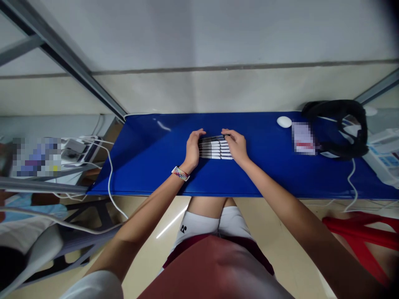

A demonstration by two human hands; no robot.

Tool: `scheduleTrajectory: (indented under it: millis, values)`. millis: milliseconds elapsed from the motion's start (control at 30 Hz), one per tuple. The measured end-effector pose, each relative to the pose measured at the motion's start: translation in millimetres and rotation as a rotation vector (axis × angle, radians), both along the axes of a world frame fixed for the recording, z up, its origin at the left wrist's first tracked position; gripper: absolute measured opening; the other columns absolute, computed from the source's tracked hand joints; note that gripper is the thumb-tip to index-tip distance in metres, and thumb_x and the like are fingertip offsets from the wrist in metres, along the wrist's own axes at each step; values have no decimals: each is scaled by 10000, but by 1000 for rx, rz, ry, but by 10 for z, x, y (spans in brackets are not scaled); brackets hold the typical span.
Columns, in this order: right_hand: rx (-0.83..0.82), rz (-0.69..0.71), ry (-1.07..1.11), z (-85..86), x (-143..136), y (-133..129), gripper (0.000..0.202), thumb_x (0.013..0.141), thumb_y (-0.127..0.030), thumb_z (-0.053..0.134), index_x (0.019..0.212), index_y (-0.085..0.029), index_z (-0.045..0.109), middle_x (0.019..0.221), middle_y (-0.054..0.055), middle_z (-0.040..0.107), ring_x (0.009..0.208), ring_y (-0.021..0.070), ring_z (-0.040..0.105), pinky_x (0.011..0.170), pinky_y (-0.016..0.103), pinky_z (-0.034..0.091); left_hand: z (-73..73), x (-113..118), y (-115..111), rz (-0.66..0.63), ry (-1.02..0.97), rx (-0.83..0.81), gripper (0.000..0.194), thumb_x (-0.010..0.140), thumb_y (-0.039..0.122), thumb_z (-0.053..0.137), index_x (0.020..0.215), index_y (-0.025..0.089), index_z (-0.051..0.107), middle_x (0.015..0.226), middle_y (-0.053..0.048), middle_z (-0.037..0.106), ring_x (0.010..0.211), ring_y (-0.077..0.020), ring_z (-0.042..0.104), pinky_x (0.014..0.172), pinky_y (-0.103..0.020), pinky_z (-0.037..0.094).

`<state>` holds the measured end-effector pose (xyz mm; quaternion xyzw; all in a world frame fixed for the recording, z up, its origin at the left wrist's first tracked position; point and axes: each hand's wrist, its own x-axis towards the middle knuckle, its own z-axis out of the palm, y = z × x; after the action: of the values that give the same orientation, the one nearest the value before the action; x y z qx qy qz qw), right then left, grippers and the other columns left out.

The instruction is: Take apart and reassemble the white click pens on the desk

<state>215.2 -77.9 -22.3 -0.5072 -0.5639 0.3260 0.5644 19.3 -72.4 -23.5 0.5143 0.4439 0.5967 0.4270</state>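
Several white pens or markers with dark bands (215,150) lie side by side in a row on the blue tabletop (149,166). My left hand (194,148), with a colourful band on the wrist, cups the row's left end. At the right end, my right hand (237,144) rests against the pens, its fingertips near the farthest ones. The fingers of both hands curve inward round the ends, so the row sits between the palms. The farthest pens look darker and slightly tilted.
A white mouse-like object (284,121), a blurred packet (303,138) and a black headset or strap (336,128) lie at the right of the table. White cables run down both sides. Metal posts frame the table; a person's blue clothing shows at lower left, a red chair at lower right.
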Motion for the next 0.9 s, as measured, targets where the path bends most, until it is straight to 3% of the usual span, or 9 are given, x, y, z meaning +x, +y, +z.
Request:
scheduleTrajectory:
  millis: [267,467,567,667,800,900]
  values:
    - [2,28,-111,38,15,-96,258,927,-191,590,1033,-256,816,1272,77,831,1436,305,662,1261,569,456,48,-3,-107,5,-24,2,389,1100,509,503,960,251,758,1296,-85,762,1385,-266,636,1250,-463,435]
    - [59,17,-277,90,41,-118,257,962,-206,612,1150,-242,783,1584,116,653,1600,322,482,1321,600,366,68,-18,-76,20,-31,-19,341,1088,450,547,920,235,751,1235,-95,771,1363,-274,643,1243,-450,439]
    - [101,32,-323,160,66,-148,273,988,-216,605,1206,-247,767,1621,116,619,1602,319,480,1316,600,382,88,-17,-62,30,-47,-27,334,1084,421,547,891,231,742,1177,-93,777,1334,-270,655,1227,-438,450]
    - [161,115,-403,255,79,-252,249,1017,-223,597,1186,-256,778,1569,107,666,1557,319,537,1296,604,425,116,-11,-55,33,-63,-32,323,1077,386,540,876,228,738,1143,-91,775,1307,-257,665,1209,-414,458]
    - [298,310,-579,329,46,-503,207,1004,-189,635,1105,-252,804,1567,96,663,1601,334,475,1309,629,416,132,1,-47,34,-106,-55,309,1063,339,517,869,229,731,1122,-81,773,1269,-233,676,1184,-386,467]
    - [374,341,-671,325,13,-698,221,999,-166,647,1127,-234,813,1592,118,638,1617,351,447,1313,645,410,140,14,-34,48,-169,-78,290,1052,335,518,863,227,710,1122,-77,772,1259,-221,683,1191,-377,459]
